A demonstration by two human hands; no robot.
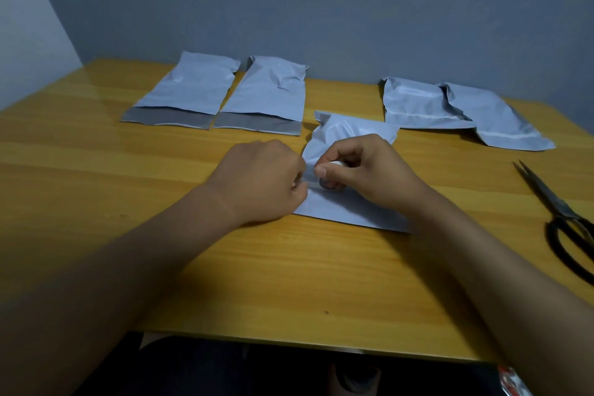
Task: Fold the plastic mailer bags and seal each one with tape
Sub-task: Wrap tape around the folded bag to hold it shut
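A folded white plastic mailer bag (pixel 345 206) lies at the middle of the wooden table (pixel 289 267). My right hand (pixel 366 167) holds a small roll of tape (pixel 331 182) just above the bag. My left hand (pixel 263 180) sits curled at the bag's left edge and pinches the free end of the tape beside the roll. Two unfolded mailer bags (pixel 189 93) (pixel 266 96) with grey flaps lie at the back left. Two folded bags (pixel 421 103) (pixel 495 119) overlap at the back right.
Black scissors (pixel 565 222) lie near the table's right edge. A grey wall stands right behind the table. The table's front edge is close to my body, with dark clothing below it.
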